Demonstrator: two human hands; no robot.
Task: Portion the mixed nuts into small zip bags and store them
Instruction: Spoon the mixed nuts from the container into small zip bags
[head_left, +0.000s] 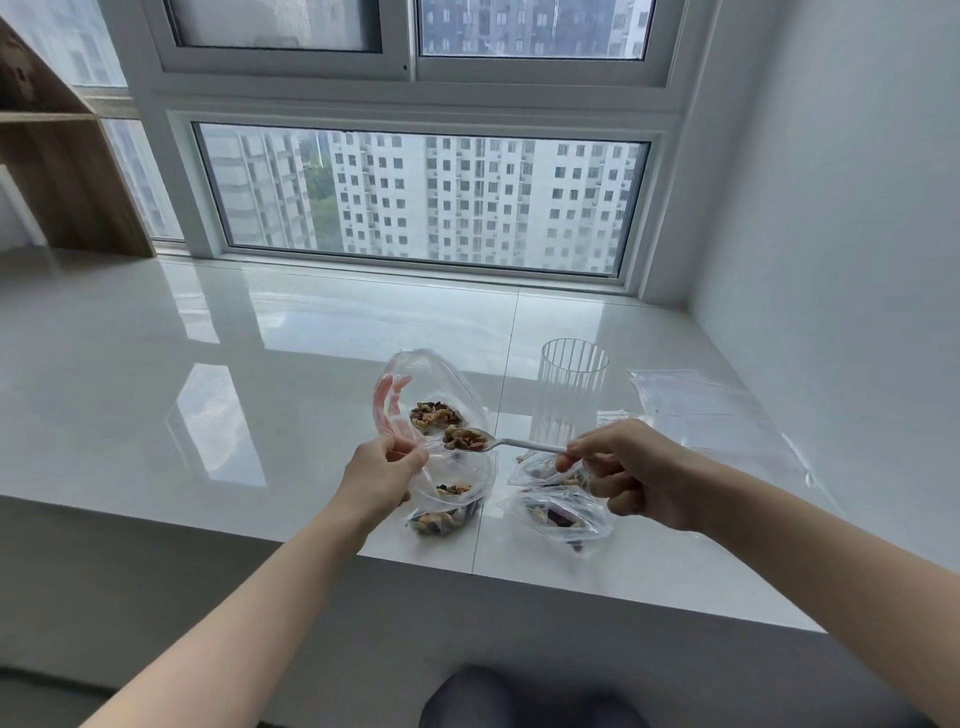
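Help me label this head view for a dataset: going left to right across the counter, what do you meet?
Left hand gripping the open zip bag → loaded spoon → ribbed clear glass → right hand holding the spoon handle → flat empty zip bags near the wall.

left sill (156, 364) open; right: glass (571, 395), flat bags (711, 410)

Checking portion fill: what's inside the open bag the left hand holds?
Open bag, gripped by the left hand: a small pile of mixed nuts at its far end. The loaded spoon sits at its mouth. Nothing else shows inside.
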